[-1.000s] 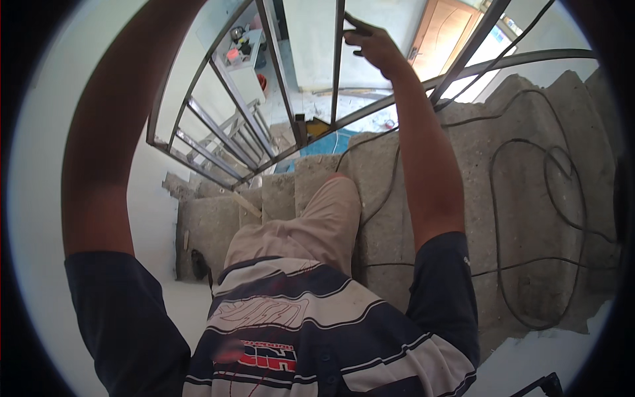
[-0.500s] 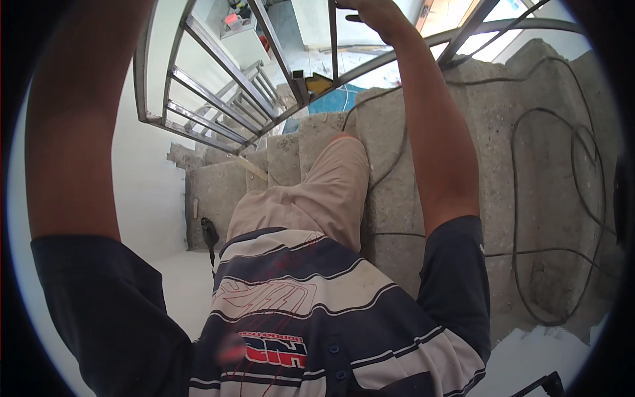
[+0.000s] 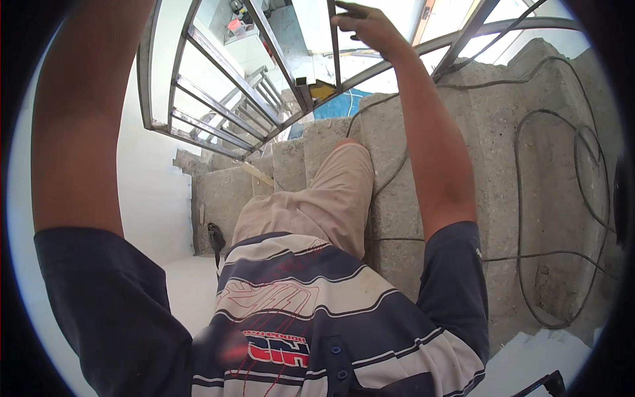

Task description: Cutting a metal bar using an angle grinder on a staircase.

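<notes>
My right hand (image 3: 368, 32) is raised beside a thin upright metal bar (image 3: 335, 49) of the railing. Its fingers stretch out toward the bar, apart from one another, and the fingertips reach it or pass close by; contact is hard to tell. My left forearm (image 3: 83, 132) rises past the top edge, so the left hand is out of sight. The welded steel railing (image 3: 225, 99) slopes across the upper part of the view. At the foot of the thin bar, a yellow arrow-shaped piece (image 3: 322, 90), like a welding magnet, sits against the lower rail beside a short square tube stub (image 3: 301, 82).
Rough concrete stairs (image 3: 390, 145) lie under and around me. A black cable (image 3: 518, 178) loops over the steps at right. Beyond the railing are a ladder (image 3: 264, 92), a blue sheet (image 3: 340, 106) and a counter (image 3: 251, 49). A white wall (image 3: 142, 192) stands at left.
My right hand sits slightly lower in view, and more of its fingers show by the thin bar. The whole view has shifted a little; the railing and stairs appear slightly lower and further right.
</notes>
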`<control>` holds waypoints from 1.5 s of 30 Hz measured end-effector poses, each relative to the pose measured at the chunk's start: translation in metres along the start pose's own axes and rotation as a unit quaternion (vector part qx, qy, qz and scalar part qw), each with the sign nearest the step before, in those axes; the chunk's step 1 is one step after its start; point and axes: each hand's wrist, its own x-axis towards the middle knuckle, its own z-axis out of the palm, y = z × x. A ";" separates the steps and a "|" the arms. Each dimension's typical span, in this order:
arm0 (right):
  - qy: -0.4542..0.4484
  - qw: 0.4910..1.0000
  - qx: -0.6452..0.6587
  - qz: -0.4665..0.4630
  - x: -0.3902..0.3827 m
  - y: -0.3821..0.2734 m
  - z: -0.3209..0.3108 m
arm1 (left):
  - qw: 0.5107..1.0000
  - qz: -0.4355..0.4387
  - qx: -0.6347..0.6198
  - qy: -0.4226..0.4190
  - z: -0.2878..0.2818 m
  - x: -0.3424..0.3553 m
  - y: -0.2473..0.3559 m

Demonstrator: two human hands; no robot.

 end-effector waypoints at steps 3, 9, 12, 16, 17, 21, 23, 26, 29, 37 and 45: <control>0.008 0.980 -0.050 0.194 0.005 0.011 0.017 | 0.994 0.022 -0.104 0.003 0.044 -0.110 0.042; 0.055 0.960 -0.200 0.190 0.011 0.015 0.036 | 0.929 -0.166 -0.331 -0.028 0.200 -0.265 0.150; 0.063 0.968 -0.129 0.207 0.014 0.010 0.028 | 0.849 -0.108 -0.512 -0.073 0.100 -0.201 0.196; 0.077 0.971 -0.069 0.217 0.018 0.016 0.035 | 0.853 0.065 -0.514 0.069 0.099 -0.187 0.211; 0.072 0.975 -0.060 0.203 0.017 0.020 0.035 | 0.830 0.011 -0.550 0.090 0.103 -0.192 0.212; 0.095 0.975 -0.032 0.199 0.010 0.034 0.038 | 0.830 0.126 -0.530 0.119 0.086 -0.185 0.226; 0.120 0.973 -0.025 0.195 0.013 0.034 0.044 | 0.850 0.197 -0.484 0.074 0.074 -0.183 0.216; 0.119 0.974 -0.022 0.191 0.005 0.034 0.042 | 0.857 0.229 -0.456 0.069 0.075 -0.183 0.230; 0.109 0.970 -0.019 0.214 0.004 0.024 0.043 | 0.855 0.193 -0.456 0.158 0.078 -0.175 0.252; 0.123 0.968 -0.004 0.219 0.003 0.027 0.045 | 0.886 0.134 -0.428 0.119 0.063 -0.180 0.256; 0.131 0.967 -0.033 0.216 -0.001 0.024 0.047 | 0.848 -0.187 -0.339 -0.363 0.161 -0.217 0.148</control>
